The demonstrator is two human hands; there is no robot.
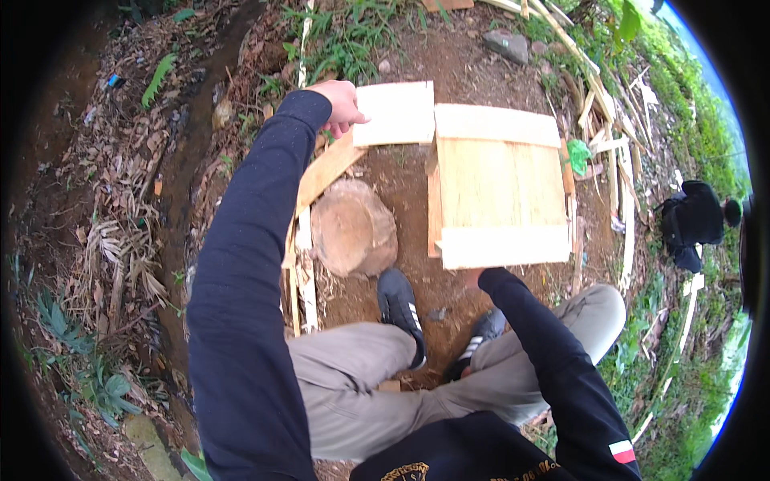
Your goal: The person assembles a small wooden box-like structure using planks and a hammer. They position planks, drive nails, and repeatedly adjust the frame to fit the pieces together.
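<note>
My left hand (343,106) reaches far forward, its fingers curled at the left edge of a short pale wooden board (395,114). The board looks bright white in the sun. To its right stands a low wooden piece like a box or small table (501,184), its top made of flat planks with paler strips along the far and near edges. My right hand (472,279) is at the near edge of this piece, mostly hidden under it, so its fingers do not show. A round cut log (353,228) stands on the ground left of the box.
A slanted plank (327,172) and thin wood strips (306,280) lie left of the log. Long wood offcuts (622,160), a green plastic scrap (577,156) and a black bag (691,215) are on the right. A stone (505,46) lies beyond the box.
</note>
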